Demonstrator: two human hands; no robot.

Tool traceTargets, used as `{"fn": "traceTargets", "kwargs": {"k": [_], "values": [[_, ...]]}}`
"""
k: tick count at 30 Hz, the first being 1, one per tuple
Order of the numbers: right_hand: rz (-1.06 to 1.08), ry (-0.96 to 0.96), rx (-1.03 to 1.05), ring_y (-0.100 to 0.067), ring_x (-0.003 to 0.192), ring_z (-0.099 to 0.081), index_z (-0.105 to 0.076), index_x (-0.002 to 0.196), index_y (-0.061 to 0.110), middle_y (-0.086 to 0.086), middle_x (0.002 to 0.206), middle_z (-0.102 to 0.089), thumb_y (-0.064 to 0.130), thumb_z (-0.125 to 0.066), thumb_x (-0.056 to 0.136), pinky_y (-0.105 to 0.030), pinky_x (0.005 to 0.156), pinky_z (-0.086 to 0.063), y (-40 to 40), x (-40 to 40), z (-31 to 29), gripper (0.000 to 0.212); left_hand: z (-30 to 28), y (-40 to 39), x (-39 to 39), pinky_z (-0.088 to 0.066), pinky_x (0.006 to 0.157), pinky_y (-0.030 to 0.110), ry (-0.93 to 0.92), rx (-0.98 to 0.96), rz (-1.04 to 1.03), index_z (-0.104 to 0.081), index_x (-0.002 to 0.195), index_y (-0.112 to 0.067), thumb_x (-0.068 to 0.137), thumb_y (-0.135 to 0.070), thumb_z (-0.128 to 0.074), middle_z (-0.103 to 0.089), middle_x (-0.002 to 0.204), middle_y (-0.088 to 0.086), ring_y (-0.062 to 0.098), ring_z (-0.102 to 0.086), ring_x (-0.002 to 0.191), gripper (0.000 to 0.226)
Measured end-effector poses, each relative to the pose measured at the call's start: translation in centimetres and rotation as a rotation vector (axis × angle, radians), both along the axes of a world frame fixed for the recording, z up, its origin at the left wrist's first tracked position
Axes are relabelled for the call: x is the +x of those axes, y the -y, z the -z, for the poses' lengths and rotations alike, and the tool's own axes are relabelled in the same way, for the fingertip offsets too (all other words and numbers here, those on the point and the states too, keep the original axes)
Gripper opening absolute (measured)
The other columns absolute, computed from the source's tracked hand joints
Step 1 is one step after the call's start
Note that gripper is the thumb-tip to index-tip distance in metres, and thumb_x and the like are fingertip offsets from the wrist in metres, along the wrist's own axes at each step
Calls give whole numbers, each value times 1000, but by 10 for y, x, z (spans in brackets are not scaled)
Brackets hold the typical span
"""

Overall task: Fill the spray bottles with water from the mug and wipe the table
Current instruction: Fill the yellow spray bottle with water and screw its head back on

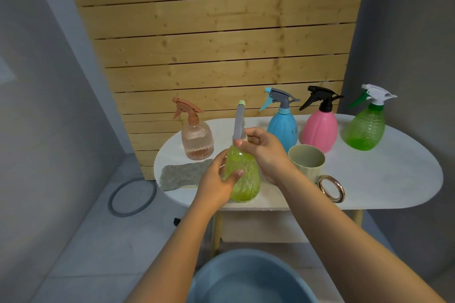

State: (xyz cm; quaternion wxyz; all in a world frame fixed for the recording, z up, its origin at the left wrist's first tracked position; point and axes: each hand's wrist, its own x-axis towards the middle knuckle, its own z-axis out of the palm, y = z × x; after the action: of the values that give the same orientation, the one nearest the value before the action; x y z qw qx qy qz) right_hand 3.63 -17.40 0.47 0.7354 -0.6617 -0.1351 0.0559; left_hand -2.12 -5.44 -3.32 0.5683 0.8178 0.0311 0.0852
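Note:
A yellow-green textured spray bottle stands near the front edge of the white oval table. My left hand grips its body. My right hand holds the neck, at the base of its grey spray head. Just to the right stands a pale green mug with a gold ring handle. A grey cloth lies at the table's left edge. Behind stand a peach clear bottle, a blue bottle, a pink bottle and a green bottle.
A wooden slat panel rises behind the table. A blue basin sits on the floor below me. A grey ring lies on the floor at left. Grey walls close in on both sides.

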Motion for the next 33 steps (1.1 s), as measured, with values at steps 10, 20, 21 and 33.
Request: {"fn": "traceTargets", "kwargs": {"k": [10, 20, 21, 33], "values": [[-148, -37, 10, -14, 105, -59, -60, 119, 9, -4, 112, -65, 7, -53, 93, -28, 97, -45, 5, 3, -1, 26, 3, -2, 2, -44, 92, 26, -8, -29, 9, -42, 134, -30, 87, -23, -66, -54, 119, -11, 8, -50, 115, 53], [-56, 28, -55, -22, 109, -60, -70, 101, 18, -17, 105, -68, 10, -71, 80, -33, 95, -49, 1, 6, -1, 23, 1, -10, 2, -43, 69, 3, -3, -76, 45, -44, 123, -36, 87, -18, -65, -54, 106, -24, -9, -52, 97, 45], [-75, 46, -67, -21, 106, -60, -70, 101, 21, -18, 103, -68, 9, -69, 82, -33, 95, -49, 2, 5, -1, 22, 0, -9, 2, -43, 67, 1, 1, -77, 40, -44, 123, -35, 87, -17, -65, -53, 104, -25, -12, -51, 93, 45], [-48, 2, -23, -17, 120, -56, -65, 120, 18, -3, 120, -66, 18, -72, 80, -37, 103, -44, 3, 3, 6, 40, 0, -6, 3, -43, 72, 13, -4, -89, -56, -49, 118, -34, 76, -23, -77, -57, 100, -19, 2, -56, 98, 52]]}}
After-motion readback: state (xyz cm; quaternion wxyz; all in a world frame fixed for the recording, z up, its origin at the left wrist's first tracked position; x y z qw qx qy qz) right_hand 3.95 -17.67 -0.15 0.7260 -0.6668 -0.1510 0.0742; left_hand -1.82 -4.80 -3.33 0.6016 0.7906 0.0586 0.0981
